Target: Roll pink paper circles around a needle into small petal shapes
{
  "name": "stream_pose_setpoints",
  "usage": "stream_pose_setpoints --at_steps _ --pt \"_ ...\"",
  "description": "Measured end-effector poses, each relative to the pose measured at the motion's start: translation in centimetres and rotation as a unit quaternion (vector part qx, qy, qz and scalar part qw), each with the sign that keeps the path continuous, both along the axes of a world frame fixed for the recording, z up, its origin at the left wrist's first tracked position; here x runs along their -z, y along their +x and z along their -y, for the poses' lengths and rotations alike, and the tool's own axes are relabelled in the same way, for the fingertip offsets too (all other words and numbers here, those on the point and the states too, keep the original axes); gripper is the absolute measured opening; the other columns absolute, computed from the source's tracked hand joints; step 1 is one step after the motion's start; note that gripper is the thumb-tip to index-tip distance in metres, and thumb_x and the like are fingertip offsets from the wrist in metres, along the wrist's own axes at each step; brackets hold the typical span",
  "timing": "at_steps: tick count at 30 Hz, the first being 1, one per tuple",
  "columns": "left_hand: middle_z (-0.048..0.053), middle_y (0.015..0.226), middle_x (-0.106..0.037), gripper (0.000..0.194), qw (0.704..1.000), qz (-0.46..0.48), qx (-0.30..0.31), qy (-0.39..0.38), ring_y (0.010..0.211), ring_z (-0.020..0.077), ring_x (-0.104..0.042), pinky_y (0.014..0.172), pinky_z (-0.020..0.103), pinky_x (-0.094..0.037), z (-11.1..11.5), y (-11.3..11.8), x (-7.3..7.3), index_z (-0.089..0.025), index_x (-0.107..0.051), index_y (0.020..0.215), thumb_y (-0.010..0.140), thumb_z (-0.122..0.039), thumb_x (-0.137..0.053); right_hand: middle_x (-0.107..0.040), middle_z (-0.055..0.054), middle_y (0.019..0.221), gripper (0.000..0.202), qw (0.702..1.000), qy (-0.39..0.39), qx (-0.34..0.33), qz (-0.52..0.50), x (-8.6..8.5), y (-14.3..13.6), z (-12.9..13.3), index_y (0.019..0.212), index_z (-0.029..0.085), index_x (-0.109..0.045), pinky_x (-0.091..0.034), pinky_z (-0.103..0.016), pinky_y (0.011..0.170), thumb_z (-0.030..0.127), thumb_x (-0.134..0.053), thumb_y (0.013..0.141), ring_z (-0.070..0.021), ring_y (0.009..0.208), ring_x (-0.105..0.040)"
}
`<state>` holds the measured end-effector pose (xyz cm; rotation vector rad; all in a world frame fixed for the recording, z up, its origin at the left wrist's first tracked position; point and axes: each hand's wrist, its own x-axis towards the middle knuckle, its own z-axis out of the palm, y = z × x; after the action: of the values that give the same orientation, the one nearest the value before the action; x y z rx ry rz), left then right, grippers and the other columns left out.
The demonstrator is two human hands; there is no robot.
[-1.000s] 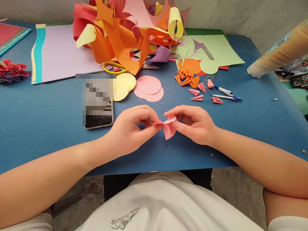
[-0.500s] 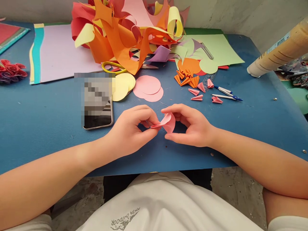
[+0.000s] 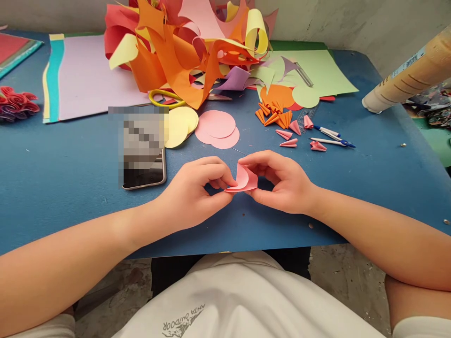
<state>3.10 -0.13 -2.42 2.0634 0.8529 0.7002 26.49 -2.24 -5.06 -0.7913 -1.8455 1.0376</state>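
The left hand (image 3: pixel 207 188) pinches one side of a pink paper (image 3: pixel 242 179) between thumb and finger. The right hand (image 3: pixel 283 183) has it by the other side, a fingertip up at the top corner and the thumb down at the bottom edge. The paper is between the two hands, above the near part of the blue table (image 3: pixel 214 241). It is bent and curled, so I think this piece is only partly folded. Past the right hand lie small pink folded pieces (image 3: pixel 289 143) and a little heap of orange cones (image 3: pixel 278 115); those look done to me. Straight ahead, the pink circles (image 3: pixel 216 126) lie flat and not folded yet, and so do the yellow circles (image 3: pixel 179 127) beside the phone (image 3: pixel 150 173). Farther back are yellow scissors (image 3: pixel 168 103) and a big pile of paper scraps (image 3: pixel 183 61).
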Motion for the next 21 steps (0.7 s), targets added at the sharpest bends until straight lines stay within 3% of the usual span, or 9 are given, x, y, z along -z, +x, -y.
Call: stream_pose_setpoints --at_steps 6,15,21 --pt "0.002 0.086 -0.069 0.008 1.000 -0.001 0.008 0.003 0.075 0.0127 -0.063 0.069 0.026 -0.056 0.06 -0.03 0.02 -0.018 -0.069 0.084 0.085 -0.010 -0.068 -0.074 -0.008 0.113 0.053 1.000 -0.001 -0.010 -0.009 0.01 0.05 -0.04 0.126 0.016 -0.064 -0.064 -0.027 0.090 -0.002 -0.069 0.077 -0.0152 0.096 -0.074" --pt "0.002 0.087 -0.070 0.007 1.000 -0.002 0.008 0.003 0.075 0.0123 -0.064 0.070 0.026 -0.057 0.07 0.05 0.00 -0.018 -0.069 0.085 0.086 -0.011 -0.068 -0.075 -0.004 0.098 0.043 1.000 0.014 -0.014 0.013 -0.19 0.09 -0.06 0.124 0.017 -0.064 -0.064 -0.026 0.082 0.002 -0.068 0.084 -0.0135 0.085 -0.073" --pt "0.002 0.087 -0.070 0.008 1.000 -0.004 0.011 0.004 0.074 0.0113 -0.064 0.069 0.024 -0.057 0.07 0.04 -0.06 -0.018 -0.069 0.083 0.086 -0.011 -0.069 -0.075 -0.008 0.104 0.039 0.999 0.025 -0.017 0.013 -0.11 0.14 -0.15 0.122 0.016 -0.066 -0.064 -0.027 0.081 0.003 -0.069 0.085 -0.0145 0.087 -0.072"
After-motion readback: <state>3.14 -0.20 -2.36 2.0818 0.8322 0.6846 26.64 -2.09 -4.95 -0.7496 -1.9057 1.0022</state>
